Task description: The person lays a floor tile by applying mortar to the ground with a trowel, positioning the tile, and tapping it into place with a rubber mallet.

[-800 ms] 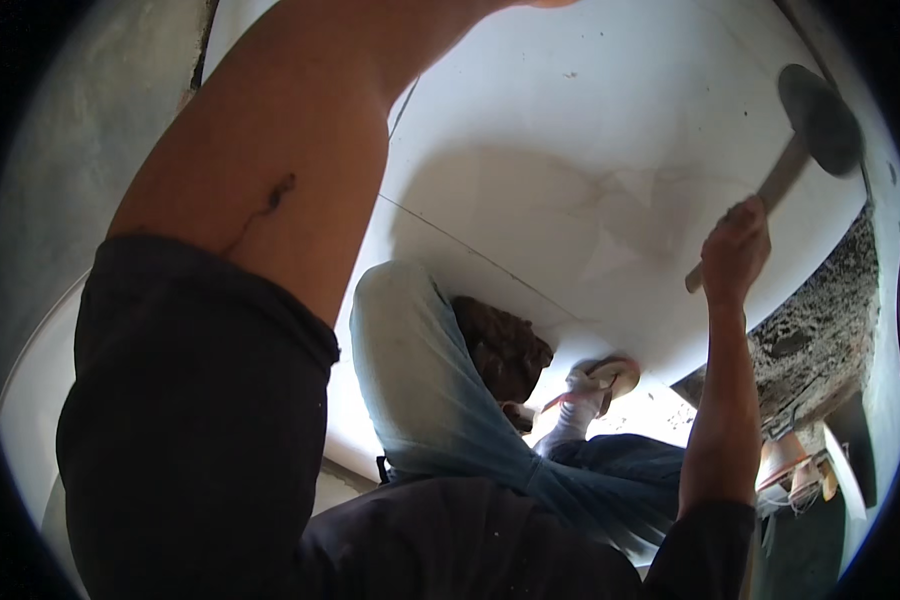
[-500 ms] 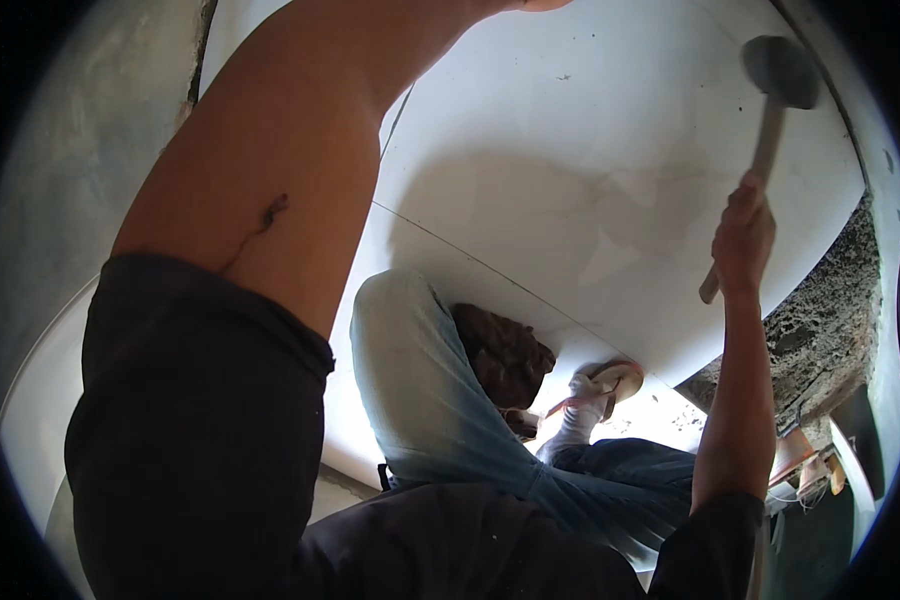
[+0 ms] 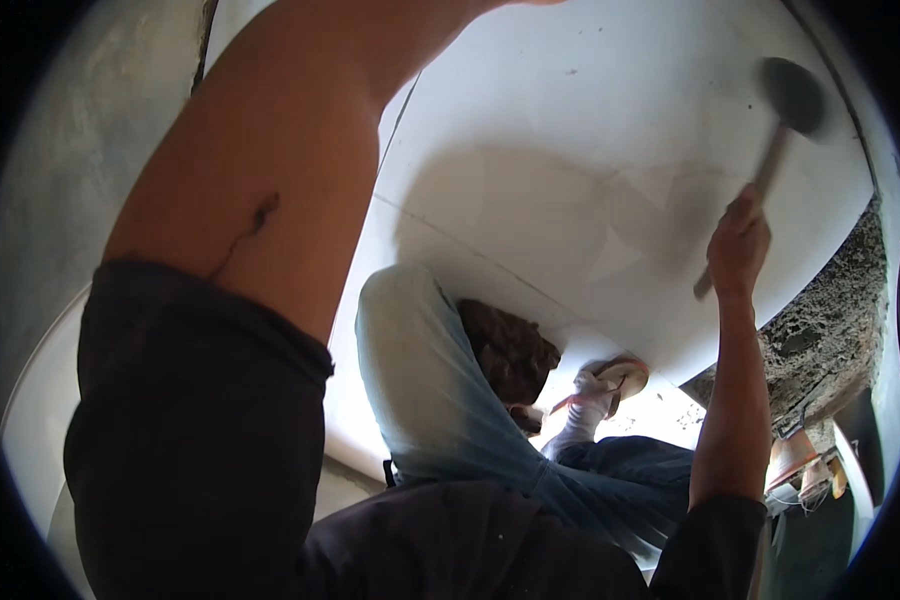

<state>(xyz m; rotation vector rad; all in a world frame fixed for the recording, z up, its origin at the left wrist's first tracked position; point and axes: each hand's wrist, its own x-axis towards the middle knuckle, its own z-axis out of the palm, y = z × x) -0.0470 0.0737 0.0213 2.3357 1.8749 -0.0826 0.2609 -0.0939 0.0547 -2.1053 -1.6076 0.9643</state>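
Observation:
My right hand (image 3: 739, 247) is closed around the wooden handle of a rubber mallet (image 3: 792, 98). The mallet's dark round head, slightly blurred, points up and away over large white floor tiles (image 3: 530, 90). Across the upper left stretches my left arm, and only a sliver of my left hand (image 3: 540, 2) shows at the top edge; its fingers are out of sight. A soft shadow falls on the tile between my arms.
A crumpled brown cloth or bag (image 3: 508, 350) lies by my bent knee, next to my sandalled foot (image 3: 610, 385). Rough bare mortar (image 3: 820, 310) borders the tiles on the right. Tools or scraps (image 3: 810, 470) sit at the lower right, and a grey wall (image 3: 90, 150) stands at the left.
The mallet's head has moved slightly down and to the right. My right hand has shifted a little lower and left, still gripping the handle. The left arm is nearly unmoved.

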